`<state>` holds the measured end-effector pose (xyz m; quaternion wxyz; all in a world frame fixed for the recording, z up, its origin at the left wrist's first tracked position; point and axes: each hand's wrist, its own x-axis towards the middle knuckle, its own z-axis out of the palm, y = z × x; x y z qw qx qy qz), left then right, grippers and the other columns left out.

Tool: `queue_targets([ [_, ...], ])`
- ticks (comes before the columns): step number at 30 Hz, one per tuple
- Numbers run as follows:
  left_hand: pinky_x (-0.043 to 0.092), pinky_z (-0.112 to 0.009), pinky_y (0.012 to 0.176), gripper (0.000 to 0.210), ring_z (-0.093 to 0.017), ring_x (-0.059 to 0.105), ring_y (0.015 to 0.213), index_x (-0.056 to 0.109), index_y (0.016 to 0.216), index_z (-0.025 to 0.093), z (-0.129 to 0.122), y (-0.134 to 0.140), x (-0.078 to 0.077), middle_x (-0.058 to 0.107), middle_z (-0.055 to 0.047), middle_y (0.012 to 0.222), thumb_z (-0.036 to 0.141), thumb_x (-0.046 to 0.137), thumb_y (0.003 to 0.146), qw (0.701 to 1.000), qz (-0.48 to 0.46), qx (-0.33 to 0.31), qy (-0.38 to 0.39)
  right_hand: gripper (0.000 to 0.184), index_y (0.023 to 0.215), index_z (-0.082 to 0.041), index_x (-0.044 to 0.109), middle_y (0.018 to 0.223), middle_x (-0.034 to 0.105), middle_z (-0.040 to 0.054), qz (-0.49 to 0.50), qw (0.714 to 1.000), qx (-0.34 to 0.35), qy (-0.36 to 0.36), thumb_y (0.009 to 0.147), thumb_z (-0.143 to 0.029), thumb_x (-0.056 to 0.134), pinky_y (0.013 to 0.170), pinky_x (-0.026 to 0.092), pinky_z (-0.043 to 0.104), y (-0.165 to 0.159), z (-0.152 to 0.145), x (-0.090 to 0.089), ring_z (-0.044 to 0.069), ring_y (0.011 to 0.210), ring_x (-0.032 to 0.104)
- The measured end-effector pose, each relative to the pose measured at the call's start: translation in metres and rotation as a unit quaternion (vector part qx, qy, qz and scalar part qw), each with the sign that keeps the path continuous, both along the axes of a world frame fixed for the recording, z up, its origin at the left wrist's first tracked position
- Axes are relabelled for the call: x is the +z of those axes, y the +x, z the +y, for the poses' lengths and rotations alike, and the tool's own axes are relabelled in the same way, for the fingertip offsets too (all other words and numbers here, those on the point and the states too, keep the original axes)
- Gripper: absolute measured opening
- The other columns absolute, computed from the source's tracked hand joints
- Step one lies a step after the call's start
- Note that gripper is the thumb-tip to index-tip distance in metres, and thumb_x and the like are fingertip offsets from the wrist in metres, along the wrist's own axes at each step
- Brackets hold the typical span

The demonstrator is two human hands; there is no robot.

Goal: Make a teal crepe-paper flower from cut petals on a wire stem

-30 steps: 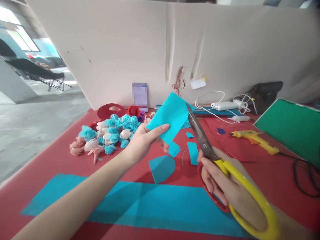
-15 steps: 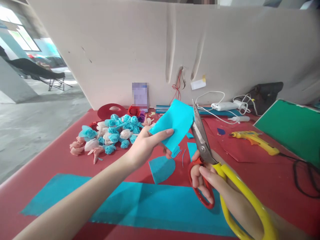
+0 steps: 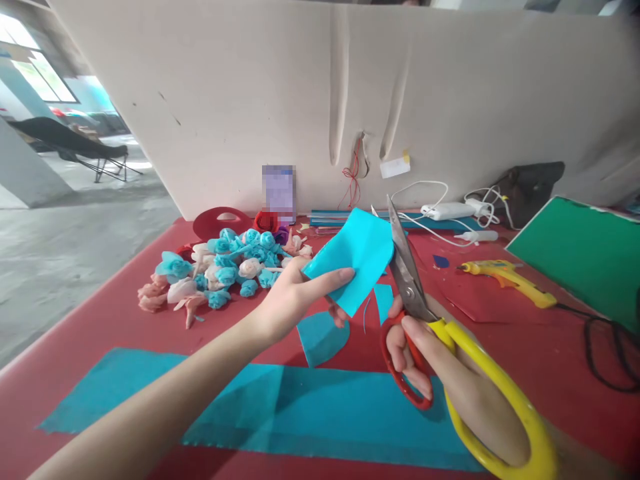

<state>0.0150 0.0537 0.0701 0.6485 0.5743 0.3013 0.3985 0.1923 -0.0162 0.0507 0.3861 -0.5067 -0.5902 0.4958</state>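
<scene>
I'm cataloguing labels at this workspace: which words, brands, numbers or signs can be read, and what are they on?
No text can be read.
Purple upright panel: pixelated, nothing legible.
White tag on the wall: too small and blurred to read.
Yellow glue gun: no legible brand.
Scissors: no legible marking.
Blue sheet in hand: no lettering visible.

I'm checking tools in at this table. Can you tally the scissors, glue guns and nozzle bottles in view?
Scissors: 1 pair, in the right hand
Yellow glue gun: 1
White nozzle bottle: 1
Total: 3
</scene>
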Motion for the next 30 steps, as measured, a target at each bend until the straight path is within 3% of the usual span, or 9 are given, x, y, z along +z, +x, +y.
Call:
queue_targets([
  [7, 0.048, -0.024, 0.054, 0.025, -0.012, 0.059, 0.043, 0.054, 0.056, 0.016, 0.0044, -0.0037, -0.0024, 0.061, 0.003, 0.049, 0.026, 0.059, 0.077, 1.000, -0.004, 0.006, 0.024, 0.037, 0.073, -0.019, 0.041, 0.044, 0.034, -0.0072, 0.005, 1.000, 0.008, 0.010, 0.087, -0.053, 0.037, 0.037, 0.030, 0.019, 0.0021, 0.0020, -0.0004, 0.007, 0.038, 0.035],
  [14, 0.048, -0.024, 0.055, 0.027, -0.012, 0.059, 0.044, 0.056, 0.053, 0.014, 0.0043, -0.0042, -0.0047, 0.062, 0.001, 0.049, 0.026, 0.059, 0.077, 1.000, 0.004, 0.013, 0.016, 0.036, 0.095, -0.018, 0.045, 0.043, 0.035, -0.0081, 0.024, 0.999, 0.022, -0.008, 0.087, -0.052, 0.037, 0.036, 0.029, 0.020, 0.0024, 0.0017, -0.0051, 0.008, 0.037, 0.036],
  [23, 0.047, -0.019, 0.050, 0.024, -0.009, 0.058, 0.043, 0.056, 0.053, 0.016, 0.0052, -0.0048, -0.0028, 0.062, 0.004, 0.048, 0.023, 0.061, 0.075, 0.999, -0.011, 0.015, 0.030, 0.030, 0.084, -0.019, 0.044, 0.052, 0.044, -0.0058, -0.009, 0.999, -0.016, 0.044, 0.088, -0.048, 0.039, 0.036, 0.029, 0.018, 0.0025, 0.0015, -0.0051, 0.005, 0.038, 0.034],
  [30, 0.048, -0.023, 0.059, 0.031, -0.012, 0.059, 0.050, 0.064, 0.053, 0.013, 0.0066, -0.0073, -0.0031, 0.065, -0.002, 0.052, 0.029, 0.056, 0.079, 0.998, 0.026, 0.018, 0.045, 0.033, 0.073, -0.019, 0.042, 0.047, 0.043, -0.0062, -0.029, 0.997, -0.050, 0.052, 0.086, -0.049, 0.041, 0.032, 0.028, 0.016, 0.0008, -0.0001, -0.0042, 0.005, 0.033, 0.034],
])
